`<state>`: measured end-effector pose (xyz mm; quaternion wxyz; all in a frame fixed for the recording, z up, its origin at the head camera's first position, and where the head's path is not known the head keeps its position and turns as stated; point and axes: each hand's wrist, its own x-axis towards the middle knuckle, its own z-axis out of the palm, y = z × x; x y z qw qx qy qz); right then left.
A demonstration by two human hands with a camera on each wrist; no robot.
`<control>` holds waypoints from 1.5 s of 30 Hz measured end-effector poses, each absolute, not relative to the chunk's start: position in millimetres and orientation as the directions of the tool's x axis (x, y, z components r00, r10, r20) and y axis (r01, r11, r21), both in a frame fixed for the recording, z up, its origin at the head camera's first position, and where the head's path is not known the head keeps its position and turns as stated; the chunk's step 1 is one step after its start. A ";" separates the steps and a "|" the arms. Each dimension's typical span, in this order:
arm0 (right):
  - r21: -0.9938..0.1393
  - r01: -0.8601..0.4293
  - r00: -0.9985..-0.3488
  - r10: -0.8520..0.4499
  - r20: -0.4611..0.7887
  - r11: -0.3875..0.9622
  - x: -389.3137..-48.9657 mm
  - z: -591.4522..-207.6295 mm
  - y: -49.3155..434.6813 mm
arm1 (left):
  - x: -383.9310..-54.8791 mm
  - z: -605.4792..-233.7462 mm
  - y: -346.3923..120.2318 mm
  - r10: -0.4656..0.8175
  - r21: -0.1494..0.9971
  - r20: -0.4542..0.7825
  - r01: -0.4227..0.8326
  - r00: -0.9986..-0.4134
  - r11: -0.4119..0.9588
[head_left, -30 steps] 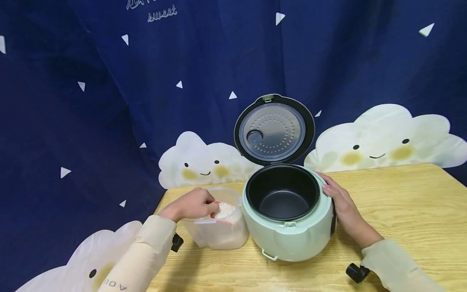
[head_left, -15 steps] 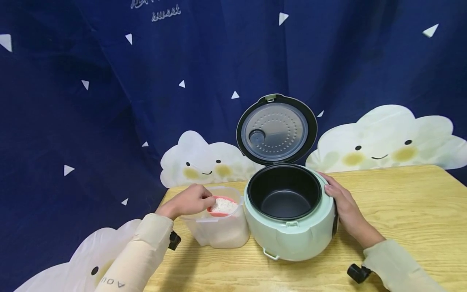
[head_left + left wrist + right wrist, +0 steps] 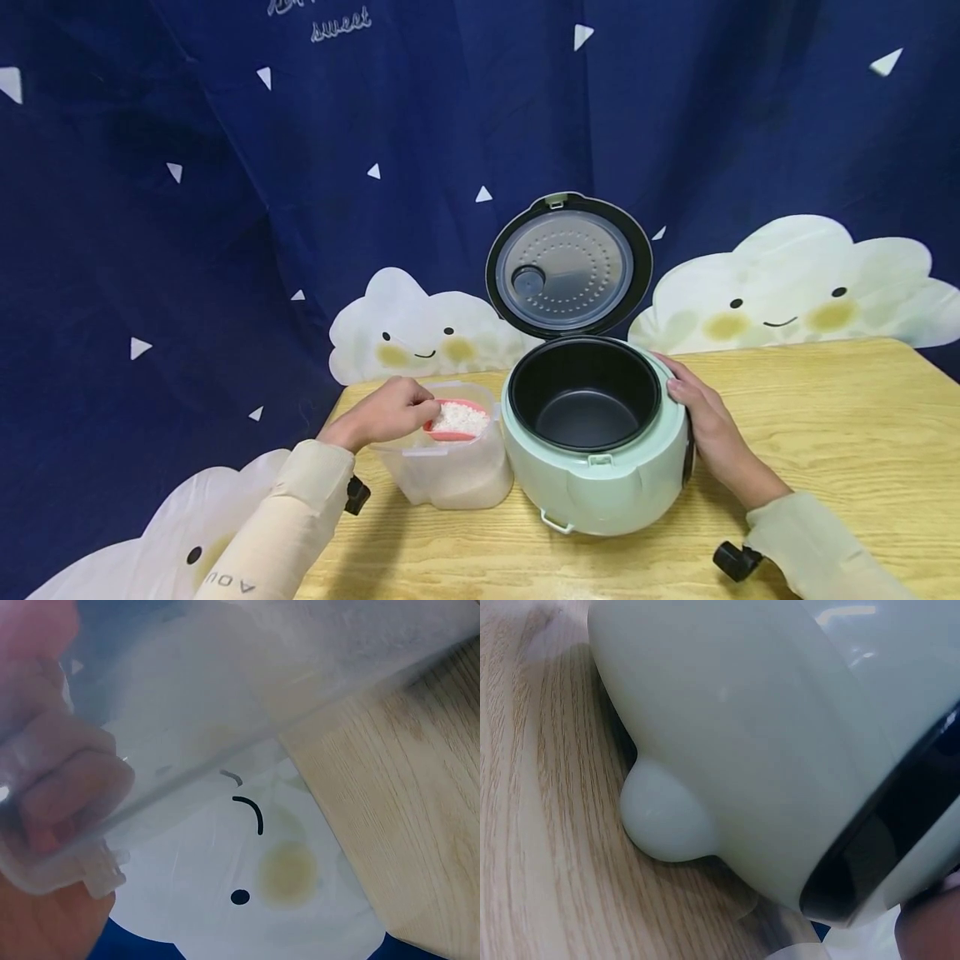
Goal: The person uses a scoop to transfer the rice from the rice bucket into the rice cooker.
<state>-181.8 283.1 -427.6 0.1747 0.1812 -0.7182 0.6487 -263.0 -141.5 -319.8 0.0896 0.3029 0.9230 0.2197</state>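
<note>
Cooker (image 3: 592, 496) on table (image 3: 832, 433), curtain (image 3: 427, 108) behind

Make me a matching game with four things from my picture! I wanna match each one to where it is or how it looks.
Things
1. red scoop
2. lid
3. inner pot
4. right hand

Places and looks
A. black and empty inside
B. full of white rice
C. resting against the pale green cooker
D. raised up, wide open

Right pairs: 1-B, 2-D, 3-A, 4-C
</note>
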 end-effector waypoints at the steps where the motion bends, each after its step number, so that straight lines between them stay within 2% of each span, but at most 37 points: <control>1: -0.868 -0.487 -0.873 -0.035 0.486 0.092 -181.7 -427.8 283.1 | -262.7 -319.1 -141.8 0.595 0.458 -0.030 0.518 -0.803 0.722; 10: -0.868 -0.486 -0.874 -0.035 0.485 0.098 -181.2 -427.3 282.6 | -261.0 -315.4 -145.7 0.567 0.456 0.003 0.506 -0.824 0.732; 27: -0.874 -0.470 -0.882 -0.034 0.470 0.124 -180.1 -426.3 283.2 | -261.0 -303.2 -149.3 0.560 0.446 0.044 0.518 -0.827 0.730; 45: -0.877 -0.463 -0.886 -0.028 0.463 0.130 -180.4 -427.2 283.5 | -263.9 -278.0 -114.1 0.564 0.449 0.058 0.526 -0.824 0.722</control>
